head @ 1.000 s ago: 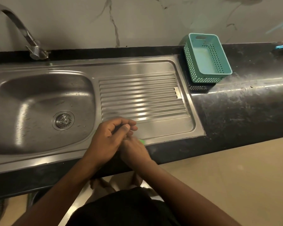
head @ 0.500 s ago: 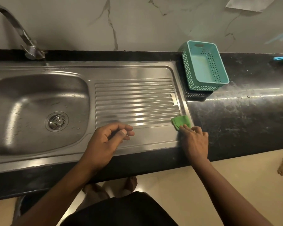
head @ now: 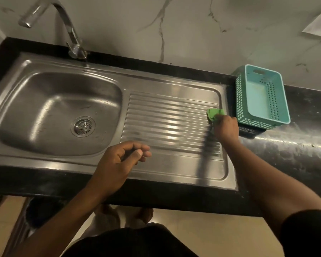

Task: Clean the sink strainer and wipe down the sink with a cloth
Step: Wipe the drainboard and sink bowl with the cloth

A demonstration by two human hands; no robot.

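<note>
The right hand gripped a green cloth and pressed it on the far right end of the ribbed drainboard, just beside the teal basket. The left hand hovered over the drainboard's near edge, fingers loosely curled, thumb near the fingertips, holding nothing that I could see.

Progress, as a judgement: wiping was under way on the drainboard side only. The steel there showed a dull streaky sheen (wet or just reflections, can't tell). The basin carried specks and marks on its walls, so it looked unwiped. The strainer sat in the drain at the basin floor, well apart from both hands; whether it was clean was too small to tell. Likely left: the rest of the drainboard, the basin, maybe the strainer.

Containers: the teal basket stood on the dark surface against the wall, touching or nearly touching the sink's right rim, and looked empty. A darker item lay under its near edge, unclear what. The basin held no standing water or dishes. The tap showed no flow.
</note>
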